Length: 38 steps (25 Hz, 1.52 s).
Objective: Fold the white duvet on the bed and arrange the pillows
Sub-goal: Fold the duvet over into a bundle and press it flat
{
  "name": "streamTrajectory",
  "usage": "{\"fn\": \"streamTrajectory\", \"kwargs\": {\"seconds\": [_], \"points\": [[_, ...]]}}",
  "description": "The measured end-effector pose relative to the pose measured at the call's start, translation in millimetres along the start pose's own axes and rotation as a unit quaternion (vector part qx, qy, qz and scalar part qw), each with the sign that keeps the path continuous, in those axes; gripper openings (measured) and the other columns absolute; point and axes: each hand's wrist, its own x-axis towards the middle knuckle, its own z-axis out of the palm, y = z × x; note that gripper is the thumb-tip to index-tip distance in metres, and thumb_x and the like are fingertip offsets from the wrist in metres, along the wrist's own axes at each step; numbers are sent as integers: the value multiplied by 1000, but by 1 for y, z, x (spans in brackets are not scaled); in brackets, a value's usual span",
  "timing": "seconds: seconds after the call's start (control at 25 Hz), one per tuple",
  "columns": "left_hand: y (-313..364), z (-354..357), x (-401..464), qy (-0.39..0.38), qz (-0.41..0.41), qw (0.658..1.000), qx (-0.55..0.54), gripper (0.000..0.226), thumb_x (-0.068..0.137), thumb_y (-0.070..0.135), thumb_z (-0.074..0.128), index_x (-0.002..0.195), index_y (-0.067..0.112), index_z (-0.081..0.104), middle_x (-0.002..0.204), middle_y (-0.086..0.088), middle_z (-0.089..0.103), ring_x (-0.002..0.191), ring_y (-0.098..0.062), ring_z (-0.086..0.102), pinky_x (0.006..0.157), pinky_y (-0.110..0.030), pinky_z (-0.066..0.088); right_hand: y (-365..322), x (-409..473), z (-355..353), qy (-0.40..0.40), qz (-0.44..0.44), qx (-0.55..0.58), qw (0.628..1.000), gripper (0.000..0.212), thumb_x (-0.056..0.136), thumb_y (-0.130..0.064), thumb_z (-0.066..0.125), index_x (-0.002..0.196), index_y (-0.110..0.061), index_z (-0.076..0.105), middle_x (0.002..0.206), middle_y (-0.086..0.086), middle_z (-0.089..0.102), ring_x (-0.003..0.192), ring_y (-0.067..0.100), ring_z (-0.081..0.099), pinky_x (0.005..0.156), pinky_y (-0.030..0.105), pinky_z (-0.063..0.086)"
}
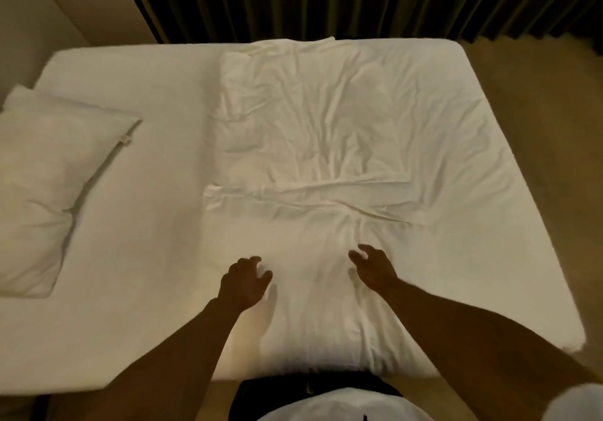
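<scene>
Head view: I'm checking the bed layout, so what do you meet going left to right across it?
pillow → left hand → right hand, both hands over the near part of the duvet.

The duvet (313, 146) lies on the bed (146, 224), reaching from the far edge to the near edge, right of the middle. A pillow (49, 185) lies at the bed's left edge, well apart from it.
</scene>
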Motion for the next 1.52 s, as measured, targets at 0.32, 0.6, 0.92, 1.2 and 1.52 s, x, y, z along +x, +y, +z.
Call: {"fn": "streamTrajectory", "kwargs": {"seconds": [0.32,0.6,0.92,1.2,1.52], "points": [[-40,14,-7,-52,-47,987,147,51,91,46,50,136,23,40,134,-6,41,126,-29,44,99,-49,42,40,4,-11,-28,15,-211,977,70,94,-49,53,154,-26,26,164,5,17,150,28,16,119,52,21],[21,-8,113,75,100,974,189,73,90,54,49,147,10,36,155,-14,33,144,-34,27,117,-53,24,-1,103,-23,103,-125,-256,953,77,94,-64,41,155,-22,22,163,9,18,152,29,10,123,47,3],[40,32,248,154,159,950,222,78,85,75,28,135,20,49,135,-15,53,129,-35,45,115,-56,22,88,209,-41,323,-202,-272,884,31,91,-28,63,116,-10,67,109,12,63,101,35,59,99,45,40],[166,51,248,32,329,934,134,72,88,70,45,139,20,43,129,-4,54,112,-26,51,97,-40,40,87,217,-63,327,-139,-127,926,31,93,-45,61,97,-15,70,97,3,62,89,23,56,80,38,49],[347,146,241,19,475,858,195,43,91,40,61,129,19,56,121,-3,53,110,-26,50,86,-38,42,156,189,-83,314,-6,153,937,27,90,-16,69,116,-20,62,111,-6,59,85,5,61,74,14,49]]}}
